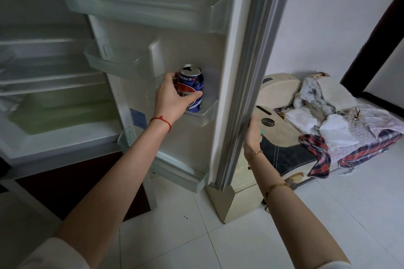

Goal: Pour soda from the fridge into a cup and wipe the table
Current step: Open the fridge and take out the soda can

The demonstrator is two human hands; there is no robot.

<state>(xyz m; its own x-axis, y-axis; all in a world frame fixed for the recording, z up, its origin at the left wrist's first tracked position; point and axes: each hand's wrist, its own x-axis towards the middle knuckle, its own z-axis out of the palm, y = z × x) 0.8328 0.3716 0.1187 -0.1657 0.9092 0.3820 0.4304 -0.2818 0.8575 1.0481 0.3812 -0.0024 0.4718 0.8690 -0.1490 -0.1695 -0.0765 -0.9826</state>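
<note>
Left hand [172, 98]: we wrap it round the soda can [190, 88], upright, long axis vertical, standing in the door shelf [205, 113]. Right hand [253, 132]: we grip the fridge door [244, 72] edge. Lift goes straight up, we judge.

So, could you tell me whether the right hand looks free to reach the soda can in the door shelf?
Probably not as things stand: the right hand grips the fridge door edge from outside, with the door between it and the soda can, which the left hand holds.
</note>
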